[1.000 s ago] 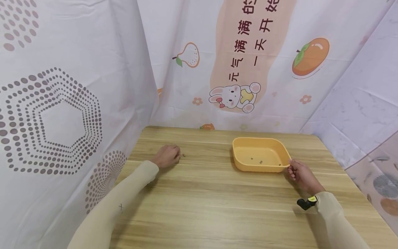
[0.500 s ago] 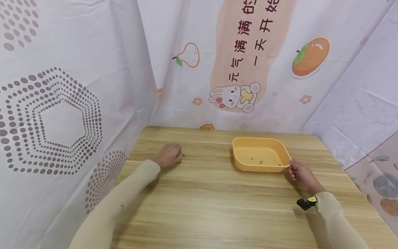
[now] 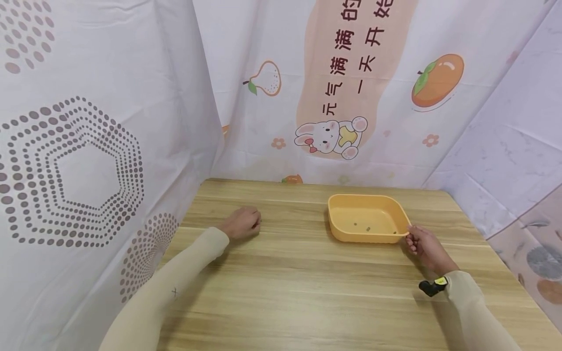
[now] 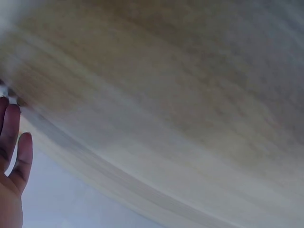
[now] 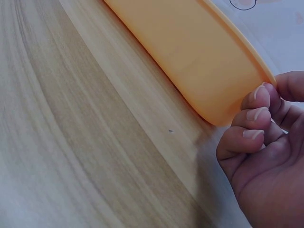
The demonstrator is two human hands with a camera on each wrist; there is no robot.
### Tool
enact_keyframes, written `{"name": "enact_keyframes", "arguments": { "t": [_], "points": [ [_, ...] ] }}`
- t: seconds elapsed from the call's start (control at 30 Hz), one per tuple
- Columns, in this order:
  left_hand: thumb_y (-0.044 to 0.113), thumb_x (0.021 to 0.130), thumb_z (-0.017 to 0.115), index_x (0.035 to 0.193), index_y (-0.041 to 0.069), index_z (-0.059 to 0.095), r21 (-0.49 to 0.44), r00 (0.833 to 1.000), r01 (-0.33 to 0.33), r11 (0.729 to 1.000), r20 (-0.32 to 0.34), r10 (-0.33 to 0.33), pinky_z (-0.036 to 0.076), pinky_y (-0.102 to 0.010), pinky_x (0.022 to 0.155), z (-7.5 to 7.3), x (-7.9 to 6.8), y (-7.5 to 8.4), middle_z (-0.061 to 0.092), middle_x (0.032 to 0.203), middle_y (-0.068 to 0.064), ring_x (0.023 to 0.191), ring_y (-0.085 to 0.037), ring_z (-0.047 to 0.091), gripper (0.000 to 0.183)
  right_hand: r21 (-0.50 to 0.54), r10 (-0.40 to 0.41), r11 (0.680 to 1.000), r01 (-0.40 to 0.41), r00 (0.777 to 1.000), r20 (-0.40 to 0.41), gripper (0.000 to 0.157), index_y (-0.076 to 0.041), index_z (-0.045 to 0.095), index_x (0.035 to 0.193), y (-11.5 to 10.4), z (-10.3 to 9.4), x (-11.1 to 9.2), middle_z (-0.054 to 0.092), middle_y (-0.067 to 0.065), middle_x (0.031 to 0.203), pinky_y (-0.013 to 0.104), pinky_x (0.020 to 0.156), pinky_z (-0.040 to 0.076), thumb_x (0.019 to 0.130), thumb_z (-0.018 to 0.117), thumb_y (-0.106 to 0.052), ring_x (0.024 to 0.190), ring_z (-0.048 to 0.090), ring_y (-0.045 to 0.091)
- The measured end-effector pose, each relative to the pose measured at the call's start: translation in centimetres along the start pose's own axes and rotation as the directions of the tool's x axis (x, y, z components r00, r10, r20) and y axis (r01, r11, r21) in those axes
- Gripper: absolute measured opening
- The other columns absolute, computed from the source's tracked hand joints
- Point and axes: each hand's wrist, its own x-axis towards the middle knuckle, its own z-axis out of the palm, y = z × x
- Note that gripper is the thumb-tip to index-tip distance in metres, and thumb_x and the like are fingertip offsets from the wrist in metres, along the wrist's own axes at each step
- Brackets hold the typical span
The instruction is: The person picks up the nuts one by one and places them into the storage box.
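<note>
On the left of the table, my left hand (image 3: 241, 223) lies low over the wood with its fingers bent down. Small dark, shiny bits (image 4: 13, 98) show at its fingertips in the left wrist view; they are too blurred to name, and whether the fingers pinch them is hidden. My right hand (image 3: 425, 247) pinches the near right corner of a shallow orange plastic tray (image 3: 366, 238) between thumb and fingers, also seen in the right wrist view. Three tiny metal-looking pieces, one of them a small piece (image 3: 368, 228) near the middle, lie on the tray's floor.
The wood-grain table (image 3: 285, 282) meets a printed cloth (image 3: 263, 126) at its back edge. A dotted cloth (image 3: 92, 170) hangs along the left side, and a marbled one (image 3: 496, 156) on the right. A black wrist mount (image 3: 432, 287) sits at my right cuff.
My left hand has shifted slightly to the right, and the small bits seen beside its fingertips are now out of sight in the head view. My right hand and the tray stay put.
</note>
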Motion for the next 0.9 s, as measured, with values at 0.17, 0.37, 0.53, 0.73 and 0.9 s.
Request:
{"name": "enact_keyframes", "arguments": {
  "t": [0.17,0.37,0.53,0.73,0.9],
  "points": [
    [0.017,0.086,0.061,0.08,0.016,0.063,-0.001,1.0,-0.015,1.0,0.015,0.015,0.046,-0.029,0.069,-0.29,0.07,0.01,0.054,0.078,0.007,0.069,-0.008,0.048,0.006,0.002,0.013,1.0,-0.013,1.0,-0.008,0.029,-0.004,0.048,0.085,-0.07,-0.02,0.01,0.052,0.001,0.068,0.023,0.048,0.038,0.105,0.035,-0.02,0.056,0.045,0.01],
    [0.019,0.084,0.063,0.079,0.017,0.064,0.018,0.999,-0.037,0.999,0.008,0.037,0.046,-0.028,0.069,-0.38,0.17,-0.17,0.054,0.078,0.008,0.07,-0.007,0.049,0.006,0.004,0.005,1.0,-0.005,1.0,0.0,0.029,-0.003,0.047,0.085,0.02,-0.07,0.05,0.051,0.001,0.068,0.023,0.048,0.037,0.105,0.034,-0.02,0.055,0.044,0.01],
    [0.019,0.085,0.065,0.078,0.018,0.065,0.021,0.999,-0.053,0.998,-0.009,0.053,0.046,-0.026,0.066,-0.37,0.21,-0.29,0.054,0.076,0.009,0.068,-0.006,0.049,0.008,-0.002,0.012,1.0,-0.012,1.0,-0.007,0.028,-0.004,0.047,0.085,0.04,-0.18,0.14,0.052,0.001,0.068,0.023,0.048,0.038,0.105,0.035,-0.02,0.056,0.045,0.01],
    [0.018,0.085,0.065,0.077,0.019,0.064,0.02,0.999,-0.039,0.999,-0.01,0.039,0.045,-0.027,0.066,-0.7,0.22,0.0,0.053,0.075,0.01,0.067,-0.006,0.047,0.008,-0.011,0.034,0.999,-0.034,0.999,-0.01,0.029,-0.006,0.048,0.085,-0.09,-0.23,0.1,0.052,0.0,0.069,0.022,0.049,0.039,0.105,0.035,-0.022,0.056,0.045,0.01],
    [0.016,0.084,0.066,0.076,0.018,0.064,-0.003,1.0,-0.027,1.0,-0.009,0.027,0.044,-0.026,0.061,-0.85,0.4,0.21,0.052,0.073,0.009,0.064,-0.006,0.047,0.008,0.001,0.026,1.0,-0.026,1.0,0.008,0.029,-0.005,0.049,0.086,-0.01,-0.31,0.11,0.052,0.0,0.069,0.022,0.049,0.039,0.105,0.034,-0.02,0.057,0.045,0.01]
  ]
}}
